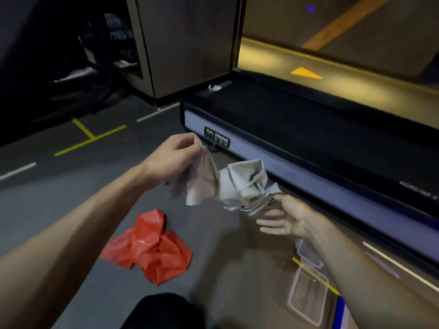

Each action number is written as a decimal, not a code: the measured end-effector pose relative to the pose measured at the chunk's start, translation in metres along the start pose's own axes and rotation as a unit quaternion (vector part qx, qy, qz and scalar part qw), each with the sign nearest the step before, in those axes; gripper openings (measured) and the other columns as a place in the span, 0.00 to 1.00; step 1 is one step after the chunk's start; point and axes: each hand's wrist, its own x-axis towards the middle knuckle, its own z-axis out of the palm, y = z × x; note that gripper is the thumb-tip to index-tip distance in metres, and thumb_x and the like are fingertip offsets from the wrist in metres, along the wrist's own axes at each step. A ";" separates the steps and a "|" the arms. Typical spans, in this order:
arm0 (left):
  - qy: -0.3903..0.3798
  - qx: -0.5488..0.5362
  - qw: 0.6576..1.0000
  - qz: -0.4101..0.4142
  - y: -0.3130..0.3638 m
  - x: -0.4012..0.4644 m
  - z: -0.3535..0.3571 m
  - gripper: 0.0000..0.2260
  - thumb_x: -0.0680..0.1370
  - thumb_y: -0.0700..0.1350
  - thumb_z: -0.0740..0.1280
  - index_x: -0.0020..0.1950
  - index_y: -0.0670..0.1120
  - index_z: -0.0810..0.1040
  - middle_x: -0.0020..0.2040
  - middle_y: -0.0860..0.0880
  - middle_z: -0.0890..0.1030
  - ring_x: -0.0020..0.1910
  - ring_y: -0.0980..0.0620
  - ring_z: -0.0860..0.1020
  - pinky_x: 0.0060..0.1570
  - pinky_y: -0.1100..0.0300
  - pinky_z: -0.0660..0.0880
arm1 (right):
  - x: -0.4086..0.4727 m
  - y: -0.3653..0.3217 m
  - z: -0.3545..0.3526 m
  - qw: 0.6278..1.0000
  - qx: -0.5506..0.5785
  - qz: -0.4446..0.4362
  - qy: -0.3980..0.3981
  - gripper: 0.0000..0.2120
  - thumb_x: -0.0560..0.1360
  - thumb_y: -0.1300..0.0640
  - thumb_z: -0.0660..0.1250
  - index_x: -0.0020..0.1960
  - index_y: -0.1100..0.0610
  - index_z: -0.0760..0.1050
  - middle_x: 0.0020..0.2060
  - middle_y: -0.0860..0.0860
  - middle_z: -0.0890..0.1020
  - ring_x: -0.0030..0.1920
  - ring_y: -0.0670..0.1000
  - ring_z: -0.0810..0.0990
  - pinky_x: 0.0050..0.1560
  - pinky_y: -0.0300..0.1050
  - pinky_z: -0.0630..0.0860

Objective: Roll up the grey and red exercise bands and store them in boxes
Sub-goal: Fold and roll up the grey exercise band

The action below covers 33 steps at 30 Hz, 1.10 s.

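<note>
Grey band [228,184] hangs crumpled in mid-air, unrolled: the left hand [175,155] pinches one end, the right hand [282,217] lies spread beneath. Red band [152,248] lies bunched on the floor; the clear boxes [306,293] appear empty, so nearly everything remains.

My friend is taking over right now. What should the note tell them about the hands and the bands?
Left hand: pinches one end of the grey band, held up in the air.
Right hand: open, fingers under the band's bunched other end.
Red band: crumpled on the floor, untouched.
Clear box: on the floor by the right arm, nothing inside.
Done: nothing rolled or stored.
Left: roll grey, box it; then red.
</note>
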 end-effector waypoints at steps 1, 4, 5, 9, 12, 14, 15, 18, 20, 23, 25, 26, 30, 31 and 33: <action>-0.020 -0.014 1.000 -0.001 0.016 0.005 -0.005 0.09 0.78 0.44 0.67 0.42 0.40 0.74 0.33 0.49 0.73 0.33 0.50 0.70 0.34 0.57 0.66 | -0.006 -0.006 0.002 1.000 0.023 -0.004 0.010 0.16 0.86 0.54 0.56 0.65 0.63 0.73 0.49 0.64 0.82 0.45 0.63 0.84 0.34 0.57 0.84; -0.059 -0.059 0.996 0.005 0.064 0.016 -0.016 0.09 0.76 0.47 0.68 0.43 0.41 0.76 0.36 0.44 0.75 0.33 0.47 0.72 0.37 0.53 0.69 | -0.026 -0.023 0.007 0.996 0.081 -0.028 0.029 0.15 0.86 0.64 0.53 0.70 0.68 0.69 0.55 0.68 0.81 0.51 0.65 0.83 0.42 0.59 0.84; -0.064 -0.075 0.995 0.010 0.081 0.018 -0.019 0.06 0.78 0.44 0.67 0.44 0.42 0.77 0.34 0.45 0.75 0.29 0.49 0.73 0.33 0.58 0.70 | -0.033 -0.028 0.007 0.995 0.092 -0.040 0.030 0.17 0.85 0.67 0.52 0.73 0.68 0.65 0.62 0.68 0.78 0.57 0.66 0.81 0.49 0.59 0.82; -0.129 -0.099 0.986 0.026 0.136 0.021 -0.028 0.05 0.82 0.43 0.68 0.47 0.44 0.78 0.34 0.43 0.76 0.26 0.52 0.74 0.28 0.63 0.69 | -0.064 -0.048 0.004 0.993 0.065 -0.099 0.019 0.30 0.83 0.69 0.57 0.81 0.52 0.55 0.72 0.62 0.72 0.64 0.64 0.78 0.60 0.61 0.77; -0.201 -0.032 0.978 0.038 0.156 0.014 -0.019 0.04 0.79 0.48 0.72 0.46 0.48 0.82 0.42 0.43 0.80 0.41 0.45 0.77 0.44 0.50 0.72 | -0.090 -0.054 0.005 0.987 -0.006 -0.162 0.022 0.19 0.81 0.65 0.63 0.70 0.50 0.72 0.67 0.55 0.79 0.56 0.57 0.83 0.49 0.54 0.81; -0.207 -0.028 0.977 0.047 0.161 0.005 -0.003 0.04 0.80 0.44 0.71 0.46 0.46 0.81 0.42 0.45 0.81 0.42 0.49 0.78 0.44 0.56 0.75 | -0.110 -0.055 0.010 0.968 -0.066 -0.241 0.015 0.21 0.79 0.66 0.65 0.66 0.47 0.76 0.62 0.50 0.81 0.58 0.51 0.83 0.49 0.49 0.81; -0.208 -0.034 0.976 0.045 0.162 0.000 0.006 0.04 0.81 0.43 0.70 0.46 0.46 0.81 0.42 0.45 0.82 0.42 0.50 0.79 0.44 0.58 0.75 | -0.121 -0.053 0.014 0.952 -0.108 -0.287 0.012 0.23 0.77 0.67 0.66 0.65 0.44 0.77 0.60 0.47 0.82 0.58 0.48 0.82 0.50 0.47 0.81; -0.234 -0.023 0.972 0.026 0.158 -0.014 0.032 0.05 0.81 0.44 0.70 0.46 0.46 0.82 0.42 0.45 0.83 0.41 0.51 0.80 0.44 0.58 0.76 | -0.152 -0.038 0.022 0.907 -0.134 -0.397 -0.048 0.24 0.75 0.72 0.68 0.63 0.49 0.77 0.52 0.45 0.83 0.50 0.39 0.82 0.47 0.35 0.77; -0.233 0.000 0.972 0.017 0.155 -0.025 0.045 0.06 0.81 0.45 0.70 0.46 0.45 0.83 0.41 0.46 0.84 0.40 0.52 0.80 0.45 0.59 0.76 | -0.162 -0.025 0.017 0.899 -0.093 -0.420 -0.084 0.22 0.75 0.73 0.67 0.62 0.53 0.78 0.51 0.46 0.85 0.51 0.41 0.82 0.49 0.35 0.76; -0.205 0.011 0.979 -0.002 0.154 -0.039 0.056 0.09 0.79 0.48 0.73 0.45 0.43 0.85 0.39 0.47 0.84 0.39 0.53 0.80 0.43 0.60 0.77 | -0.167 -0.007 0.005 0.903 -0.036 -0.414 -0.106 0.16 0.76 0.71 0.67 0.60 0.57 0.81 0.50 0.51 0.86 0.49 0.46 0.83 0.47 0.37 0.76; -0.189 0.022 0.981 -0.019 0.153 -0.046 0.058 0.10 0.76 0.51 0.75 0.41 0.46 0.84 0.36 0.49 0.83 0.36 0.54 0.79 0.38 0.62 0.76 | -0.165 0.002 -0.003 0.906 0.003 -0.412 -0.098 0.11 0.76 0.69 0.68 0.57 0.61 0.81 0.49 0.54 0.86 0.48 0.49 0.83 0.48 0.40 0.76; -0.191 0.027 0.981 -0.026 0.153 -0.049 0.058 0.11 0.76 0.52 0.76 0.40 0.47 0.83 0.35 0.49 0.82 0.34 0.53 0.78 0.36 0.62 0.75 | -0.165 0.006 -0.005 0.906 0.022 -0.413 -0.095 0.08 0.76 0.68 0.68 0.54 0.62 0.81 0.46 0.55 0.86 0.47 0.50 0.82 0.48 0.42 0.75; -0.230 -0.006 0.971 -0.063 0.157 -0.064 0.059 0.10 0.77 0.48 0.74 0.42 0.44 0.79 0.33 0.50 0.79 0.30 0.56 0.76 0.30 0.66 0.72 | -0.159 0.023 -0.016 0.916 0.079 -0.384 -0.087 0.04 0.70 0.61 0.69 0.43 0.56 0.82 0.39 0.55 0.81 0.42 0.54 0.78 0.41 0.46 0.72; -0.228 -0.022 0.971 -0.074 0.157 -0.066 0.059 0.08 0.77 0.47 0.74 0.45 0.43 0.79 0.35 0.48 0.80 0.32 0.55 0.78 0.31 0.65 0.74 | -0.157 0.026 -0.018 0.919 0.090 -0.371 -0.094 0.05 0.69 0.62 0.68 0.41 0.54 0.81 0.38 0.55 0.81 0.42 0.54 0.77 0.41 0.47 0.71; -0.212 -0.045 0.973 -0.075 0.156 -0.067 0.060 0.09 0.77 0.47 0.75 0.50 0.42 0.81 0.43 0.44 0.82 0.41 0.49 0.80 0.40 0.60 0.77 | -0.156 0.029 -0.021 0.925 0.083 -0.345 -0.133 0.07 0.66 0.63 0.68 0.42 0.54 0.79 0.39 0.54 0.81 0.42 0.53 0.77 0.40 0.46 0.70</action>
